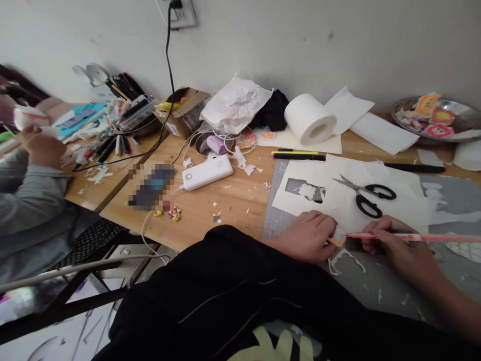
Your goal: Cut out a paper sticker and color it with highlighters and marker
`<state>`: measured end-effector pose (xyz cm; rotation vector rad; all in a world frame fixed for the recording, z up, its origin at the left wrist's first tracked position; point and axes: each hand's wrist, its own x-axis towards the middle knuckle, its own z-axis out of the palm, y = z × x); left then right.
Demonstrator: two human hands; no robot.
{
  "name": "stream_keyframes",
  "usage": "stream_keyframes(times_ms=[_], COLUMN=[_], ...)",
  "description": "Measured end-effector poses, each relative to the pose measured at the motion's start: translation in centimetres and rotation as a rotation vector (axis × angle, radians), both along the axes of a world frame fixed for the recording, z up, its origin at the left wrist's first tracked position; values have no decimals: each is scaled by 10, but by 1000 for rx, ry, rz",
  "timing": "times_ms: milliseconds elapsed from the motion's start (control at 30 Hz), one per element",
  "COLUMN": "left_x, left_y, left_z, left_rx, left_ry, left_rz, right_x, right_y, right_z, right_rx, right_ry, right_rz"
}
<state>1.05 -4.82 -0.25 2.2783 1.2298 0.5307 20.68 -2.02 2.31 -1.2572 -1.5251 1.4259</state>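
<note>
Over the grey mat, the right hand grips a pink pen; the tip points toward a small yellow piece by the curled left hand, whose hold cannot be told. Detail work seems underway; the next move likely calls for steadiness.

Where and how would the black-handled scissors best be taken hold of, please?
Probably by the black handle loops, coming from the right hand's side. The scissors lie flat and partly open on white paper, with the loops nearer that hand and the blades pointing away from it.
</note>
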Motion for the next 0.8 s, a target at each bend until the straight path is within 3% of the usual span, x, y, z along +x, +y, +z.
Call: stream_keyframes(times_ms=[400,567,800], left_x=[-1,-1,3], left_y=[2,3,6], left_z=[4,5,3], left_rx=[-46,-30,-74], left_ry=[-12,-32,-55], left_rz=[40,29,73], right_x=[4,11,18], right_y=[1,8,9], right_z=[-10,-19,-28], right_rx=[37,105,123], right_ry=[-52,-123,-70], right_rz=[-37,97,125])
